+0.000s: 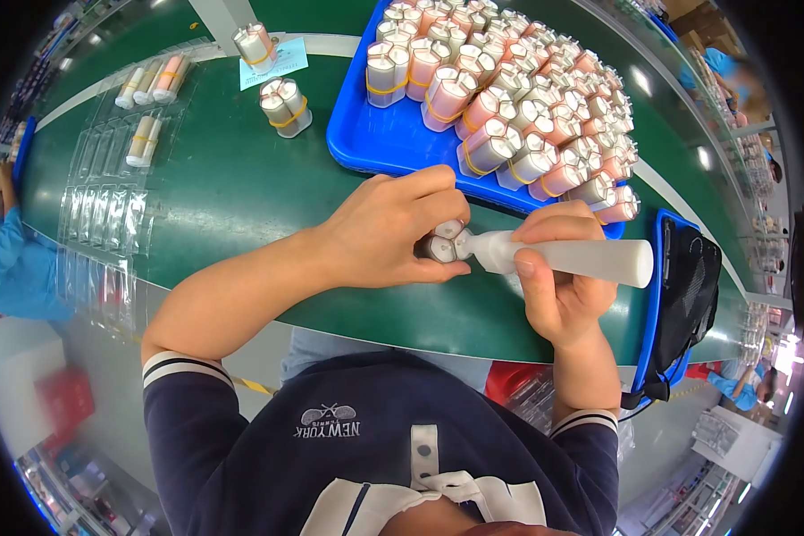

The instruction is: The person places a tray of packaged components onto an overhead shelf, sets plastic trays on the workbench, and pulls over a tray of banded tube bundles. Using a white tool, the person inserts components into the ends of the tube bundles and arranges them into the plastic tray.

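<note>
My left hand (400, 234) is wrapped round a small bundle of white-topped tubes (445, 242) above the green table. My right hand (558, 268) grips a white tapered bottle (598, 259), held nearly level, with its narrow end at the bundle's tops. Just beyond my hands stands a blue tray (375, 147) with many banded bundles of white, pink and grey tubes (491, 147). One banded bundle (286, 107) stands left of the tray, and another (255, 47) rests by a light blue paper (281, 62).
Clear plastic holders (107, 219) lie on the green table (214, 201) at left, some holding tubes (145, 141). A black mesh bag (688, 286) sits in a blue tray at right. Co-workers in blue (18, 259) are at both sides.
</note>
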Motion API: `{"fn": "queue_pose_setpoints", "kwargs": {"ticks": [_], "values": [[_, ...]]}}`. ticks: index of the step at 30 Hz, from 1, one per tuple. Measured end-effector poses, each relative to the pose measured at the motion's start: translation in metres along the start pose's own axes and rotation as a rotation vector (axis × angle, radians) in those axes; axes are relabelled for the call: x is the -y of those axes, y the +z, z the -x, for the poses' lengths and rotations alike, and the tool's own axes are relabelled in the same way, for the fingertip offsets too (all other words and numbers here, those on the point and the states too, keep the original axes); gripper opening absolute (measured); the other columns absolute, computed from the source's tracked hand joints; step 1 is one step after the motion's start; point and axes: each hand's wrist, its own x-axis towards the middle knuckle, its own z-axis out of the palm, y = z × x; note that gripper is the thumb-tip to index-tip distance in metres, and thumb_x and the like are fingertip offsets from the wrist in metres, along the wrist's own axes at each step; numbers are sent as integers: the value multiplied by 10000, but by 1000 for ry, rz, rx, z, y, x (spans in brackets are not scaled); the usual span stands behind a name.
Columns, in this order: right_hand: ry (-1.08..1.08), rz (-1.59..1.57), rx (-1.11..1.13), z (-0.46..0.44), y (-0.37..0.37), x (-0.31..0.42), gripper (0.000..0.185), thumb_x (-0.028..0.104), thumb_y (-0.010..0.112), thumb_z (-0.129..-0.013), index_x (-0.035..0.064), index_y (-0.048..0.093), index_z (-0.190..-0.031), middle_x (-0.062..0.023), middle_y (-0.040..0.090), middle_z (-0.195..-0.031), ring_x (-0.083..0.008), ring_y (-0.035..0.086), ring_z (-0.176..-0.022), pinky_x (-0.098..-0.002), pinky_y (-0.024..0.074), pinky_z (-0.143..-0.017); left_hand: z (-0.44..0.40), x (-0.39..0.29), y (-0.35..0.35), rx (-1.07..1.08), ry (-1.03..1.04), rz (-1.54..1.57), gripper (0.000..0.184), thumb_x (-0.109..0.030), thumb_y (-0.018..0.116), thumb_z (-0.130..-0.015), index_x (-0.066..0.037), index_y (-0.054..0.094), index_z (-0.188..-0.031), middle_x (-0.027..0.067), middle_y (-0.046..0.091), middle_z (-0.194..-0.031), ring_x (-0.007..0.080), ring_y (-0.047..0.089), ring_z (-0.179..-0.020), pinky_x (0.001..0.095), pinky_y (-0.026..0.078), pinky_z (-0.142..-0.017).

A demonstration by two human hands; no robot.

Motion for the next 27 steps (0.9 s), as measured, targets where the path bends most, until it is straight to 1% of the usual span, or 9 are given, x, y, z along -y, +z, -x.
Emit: {"fn": "queue_pose_setpoints", "kwargs": {"ticks": [2, 9, 12, 13, 14, 15, 16, 19, 27], "values": [[-5, 9, 8, -1, 1, 1, 214, -13, 707, -674, 24, 551, -816, -86, 574, -762, -230, 558, -644, -308, 432, -537, 1, -2, -2, 65, -61, -27, 358, -199, 776, -602, -65, 509, -801, 48, 450, -800, 206, 527, -588, 313, 439, -494], [-18, 72, 40, -3, 7, 3, 217, -17, 708, -675, 3, 539, -809, -103, 573, -758, -228, 558, -644, -302, 425, -518, 1, -1, -2, 62, -61, -24, 362, -200, 778, -598, -66, 508, -798, 53, 443, -801, 208, 524, -582, 315, 437, -490], [-25, -11, -5, 1, 2, -4, 191, -15, 685, -701, 2, 541, -826, -111, 576, -776, -220, 563, -659, -288, 428, -521, -1, -3, -8, 59, -52, -4, 362, -208, 784, -606, -56, 551, -837, 42, 463, -747, 172, 523, -553, 295, 433, -490], [126, -142, -118, 8, -2, -2, 115, 44, 635, -765, 6, 544, -824, -117, 577, -796, -207, 555, -655, -280, 433, -524, -2, -3, -15, 87, -149, 105, 352, -155, 775, -630, -52, 578, -902, 23, 488, -760, 107, 509, -578, 255, 413, -467], [150, -210, -228, 6, -9, -1, 131, 129, 559, -842, 5, 517, -858, -127, 561, -806, -158, 519, -590, -249, 430, -501, -2, -3, -20, 109, -251, 216, 357, -102, 766, -654, -48, 605, -968, 4, 512, -773, 42, 495, -603, 215, 394, -444], [142, -269, -323, -2, -16, 3, 211, 206, 485, -895, -4, 473, -895, -141, 534, -811, -105, 471, -533, -207, 414, -464, 0, -1, -22, 56, -441, 496, 375, -43, 737, -685, -21, 600, -1034, 8, 572, -830, 44, 550, -726, 204, 448, -533], [123, -280, -369, -3, -22, 2, 228, 221, 468, -904, -7, 457, -911, -148, 525, -814, -90, 457, -519, -191, 405, -451, -3, -2, -25, -61, -496, 772, 323, -32, 707, -713, 15, 597, -1013, 47, 597, -892, 100, 590, -801, 224, 487, -633], [106, -282, -421, -3, -27, -2, 268, 252, 449, -912, -16, 450, -915, -162, 515, -820, -78, 445, -507, -180, 402, -440, -6, -4, -42, -156, -472, 763, 343, -150, 691, -752, 35, 592, -1024, 75, 612, -896, 119, 592, -785, 251, 497, -682], [143, -254, -353, -1, -20, -3, 245, 216, 488, -893, -27, 458, -896, -160, 521, -825, -89, 453, -502, -190, 405, -426, -5, -3, -48, -220, -389, 707, 373, -175, 703, -734, 32, 596, -1025, 80, 615, -886, 123, 587, -790, 244, 489, -684]]}}
